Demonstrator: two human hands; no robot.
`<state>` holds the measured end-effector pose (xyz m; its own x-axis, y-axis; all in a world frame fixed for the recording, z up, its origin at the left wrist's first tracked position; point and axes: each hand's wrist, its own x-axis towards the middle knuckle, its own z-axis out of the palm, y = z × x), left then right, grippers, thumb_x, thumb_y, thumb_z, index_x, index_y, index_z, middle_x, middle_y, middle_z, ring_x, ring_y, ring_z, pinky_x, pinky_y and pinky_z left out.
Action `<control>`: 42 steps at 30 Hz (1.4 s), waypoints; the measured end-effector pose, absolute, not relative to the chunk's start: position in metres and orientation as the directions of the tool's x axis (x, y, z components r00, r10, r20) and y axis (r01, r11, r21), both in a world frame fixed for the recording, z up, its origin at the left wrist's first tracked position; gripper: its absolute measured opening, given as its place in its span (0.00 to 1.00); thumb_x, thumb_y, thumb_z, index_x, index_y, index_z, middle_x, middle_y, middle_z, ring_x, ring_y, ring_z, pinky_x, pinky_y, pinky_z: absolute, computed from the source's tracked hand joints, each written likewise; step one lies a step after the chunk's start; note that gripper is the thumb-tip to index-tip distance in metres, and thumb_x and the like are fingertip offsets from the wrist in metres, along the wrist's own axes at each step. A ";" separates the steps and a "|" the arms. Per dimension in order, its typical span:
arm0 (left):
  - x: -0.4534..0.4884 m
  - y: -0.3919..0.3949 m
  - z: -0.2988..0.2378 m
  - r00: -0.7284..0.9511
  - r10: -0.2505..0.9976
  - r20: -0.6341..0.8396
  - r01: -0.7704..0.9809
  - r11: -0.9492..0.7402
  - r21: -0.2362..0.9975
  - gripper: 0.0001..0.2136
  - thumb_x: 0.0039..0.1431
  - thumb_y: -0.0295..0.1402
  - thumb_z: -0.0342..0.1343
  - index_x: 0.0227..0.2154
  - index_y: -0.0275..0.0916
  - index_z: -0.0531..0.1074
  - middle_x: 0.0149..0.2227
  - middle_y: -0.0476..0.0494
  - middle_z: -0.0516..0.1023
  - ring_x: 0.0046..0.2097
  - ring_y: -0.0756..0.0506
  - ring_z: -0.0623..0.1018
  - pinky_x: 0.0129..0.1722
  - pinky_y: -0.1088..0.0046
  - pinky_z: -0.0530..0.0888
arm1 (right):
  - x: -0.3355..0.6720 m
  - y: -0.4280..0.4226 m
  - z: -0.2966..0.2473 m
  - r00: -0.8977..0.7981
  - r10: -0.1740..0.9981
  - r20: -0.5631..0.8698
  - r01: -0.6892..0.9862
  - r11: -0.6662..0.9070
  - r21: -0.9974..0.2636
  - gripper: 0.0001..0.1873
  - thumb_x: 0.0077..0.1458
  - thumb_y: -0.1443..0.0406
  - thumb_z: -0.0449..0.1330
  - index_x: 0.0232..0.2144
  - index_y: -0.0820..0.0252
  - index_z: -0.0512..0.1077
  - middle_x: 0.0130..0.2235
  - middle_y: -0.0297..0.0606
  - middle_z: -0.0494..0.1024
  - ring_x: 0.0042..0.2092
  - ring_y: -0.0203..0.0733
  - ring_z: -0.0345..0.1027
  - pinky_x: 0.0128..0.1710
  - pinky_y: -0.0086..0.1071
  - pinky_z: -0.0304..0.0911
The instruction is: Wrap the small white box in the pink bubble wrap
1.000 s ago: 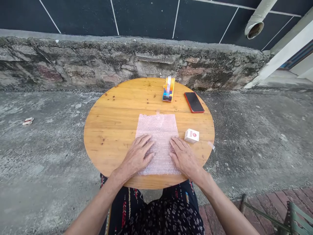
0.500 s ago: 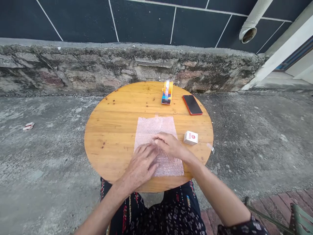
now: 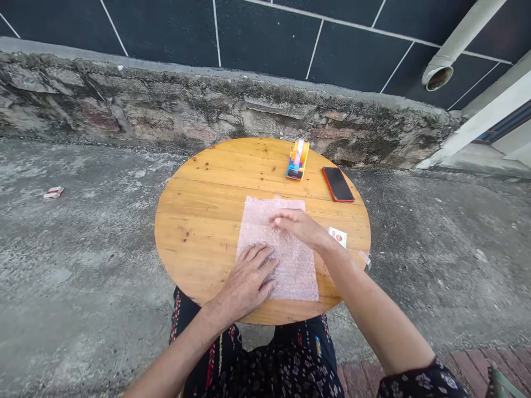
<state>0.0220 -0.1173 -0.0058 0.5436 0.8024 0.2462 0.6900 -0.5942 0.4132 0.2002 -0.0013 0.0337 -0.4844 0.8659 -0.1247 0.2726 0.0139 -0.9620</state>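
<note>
A sheet of pinkish bubble wrap [image 3: 290, 279] lies flat on the round wooden table [image 3: 199, 221]. My left hand [image 3: 251, 276] rests on its left part, fingers spread, holding nothing. Over the upper middle of the sheet is my right hand [image 3: 298, 226], its fingers stretched out together and slightly blurred; whether it touches the wrap I cannot tell. Just beyond my right wrist sits a small white box [image 3: 338, 236] with red print, partly hidden by the arm.
A tape dispenser [image 3: 297, 160], yellow and blue, stands at the table's far side. To its right lies a red-cased phone [image 3: 338, 184]. A strip of clear tape [image 3: 365, 258] hangs at the right edge. Behind the table runs a low stone wall base [image 3: 199, 110].
My right hand has lifted and moved away from my left, toward the far part of the wrap. It now partly covers the white box. The whole view has shifted and tilted slightly.
</note>
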 end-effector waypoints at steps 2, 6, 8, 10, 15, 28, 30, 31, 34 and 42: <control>0.022 -0.117 -0.006 0.539 0.804 0.252 0.688 -0.592 0.419 0.18 0.58 0.31 0.55 0.52 0.39 0.69 0.60 0.38 0.65 0.62 0.37 0.61 0.62 0.50 0.60 | 0.186 -0.006 0.034 -0.644 0.731 -0.226 0.257 -0.072 -0.964 0.14 0.54 0.64 0.58 0.42 0.62 0.74 0.39 0.39 0.78 0.37 0.36 0.71 0.37 0.30 0.66; 0.022 -0.118 -0.007 0.534 0.805 0.257 0.688 -0.591 0.422 0.17 0.58 0.31 0.55 0.51 0.40 0.69 0.59 0.39 0.66 0.62 0.36 0.62 0.61 0.48 0.61 | 0.171 0.011 0.031 -0.592 0.758 -0.273 0.280 -0.124 -0.952 0.11 0.53 0.65 0.59 0.38 0.63 0.75 0.39 0.41 0.79 0.35 0.36 0.72 0.34 0.29 0.68; 0.022 -0.118 -0.006 0.537 0.802 0.260 0.683 -0.595 0.424 0.17 0.58 0.30 0.55 0.51 0.41 0.69 0.59 0.39 0.67 0.61 0.37 0.63 0.62 0.48 0.61 | 0.176 0.025 0.031 -0.458 0.866 -0.202 0.264 -0.084 -0.961 0.10 0.54 0.66 0.57 0.37 0.63 0.74 0.38 0.40 0.79 0.37 0.36 0.71 0.35 0.29 0.67; 0.021 -0.118 -0.004 0.542 0.798 0.265 0.673 -0.601 0.431 0.17 0.57 0.30 0.56 0.51 0.41 0.69 0.59 0.40 0.66 0.62 0.37 0.62 0.62 0.50 0.60 | 0.185 0.030 0.034 -0.347 0.929 -0.124 0.253 -0.035 -0.967 0.10 0.55 0.66 0.55 0.38 0.62 0.73 0.38 0.38 0.78 0.38 0.35 0.69 0.37 0.28 0.66; 0.014 -0.109 0.001 0.509 0.806 0.302 0.676 -0.592 0.440 0.17 0.59 0.30 0.54 0.52 0.40 0.68 0.58 0.39 0.66 0.61 0.38 0.63 0.60 0.52 0.63 | 0.209 -0.004 0.043 -0.376 0.923 -0.084 0.253 0.015 -0.967 0.10 0.53 0.64 0.57 0.37 0.62 0.73 0.37 0.38 0.77 0.36 0.36 0.70 0.35 0.30 0.65; 0.028 -0.098 -0.002 0.419 0.868 0.268 0.819 -0.489 0.302 0.18 0.59 0.36 0.55 0.51 0.35 0.69 0.59 0.32 0.65 0.60 0.33 0.64 0.59 0.50 0.63 | 0.234 -0.050 0.035 -0.361 0.925 0.116 0.672 0.344 -0.656 0.12 0.58 0.68 0.53 0.43 0.62 0.72 0.41 0.42 0.78 0.41 0.41 0.71 0.43 0.37 0.65; 0.029 -0.090 0.001 0.441 0.854 0.275 0.805 -0.512 0.299 0.19 0.60 0.37 0.53 0.52 0.36 0.68 0.60 0.32 0.63 0.62 0.34 0.62 0.60 0.49 0.61 | 0.229 -0.053 0.032 -0.411 0.888 0.205 0.691 0.450 -0.566 0.16 0.58 0.69 0.52 0.49 0.63 0.70 0.49 0.45 0.75 0.50 0.44 0.68 0.51 0.40 0.63; 0.030 -0.085 0.002 0.460 0.845 0.273 0.797 -0.528 0.293 0.20 0.60 0.37 0.52 0.54 0.36 0.66 0.61 0.32 0.63 0.63 0.34 0.61 0.61 0.48 0.60 | 0.226 -0.055 0.029 -0.451 0.862 0.231 0.703 0.503 -0.503 0.19 0.58 0.69 0.53 0.51 0.64 0.68 0.53 0.47 0.72 0.55 0.46 0.65 0.55 0.42 0.60; 0.028 -0.070 0.002 0.517 0.825 0.229 0.780 -0.564 0.272 0.25 0.60 0.40 0.52 0.58 0.36 0.61 0.62 0.32 0.61 0.64 0.34 0.59 0.61 0.48 0.58 | 0.219 -0.059 0.013 -0.525 0.824 0.212 0.763 0.566 -0.313 0.24 0.59 0.65 0.54 0.57 0.69 0.64 0.60 0.51 0.66 0.61 0.51 0.56 0.61 0.46 0.52; -0.002 -0.074 -0.007 0.509 0.836 0.206 0.805 -0.547 0.232 0.28 0.60 0.45 0.52 0.59 0.35 0.62 0.64 0.32 0.59 0.64 0.33 0.59 0.62 0.49 0.57 | 0.220 -0.062 -0.004 -0.512 0.842 0.171 0.818 0.539 -0.203 0.27 0.62 0.60 0.52 0.60 0.68 0.61 0.64 0.48 0.61 0.64 0.52 0.52 0.62 0.45 0.50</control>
